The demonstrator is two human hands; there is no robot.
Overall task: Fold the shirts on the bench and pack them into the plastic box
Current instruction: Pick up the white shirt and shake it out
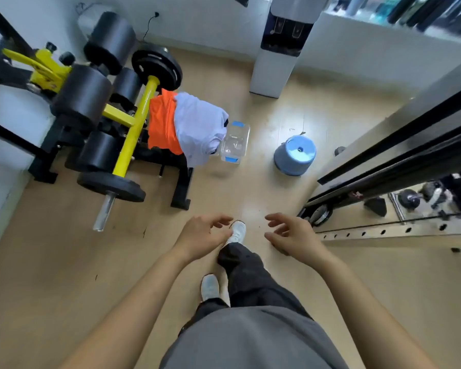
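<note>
An orange shirt (161, 123) and a pale lavender shirt (198, 126) lie draped and unfolded over the black bench (181, 179), the lavender one partly on top of the orange. A clear plastic box with blue latches (236, 141) stands on the floor just right of the bench, touching the hanging lavender cloth. My left hand (201, 237) and my right hand (290, 231) hover in front of me, well short of the bench, fingers loosely curled and holding nothing.
A yellow weight machine with black plates and rollers (133, 123) stands left of the bench. A blue plastic stool (294, 154) sits on the wooden floor to the right. A water dispenser (280, 46) stands at the back; a metal rack (399, 161) is at the right.
</note>
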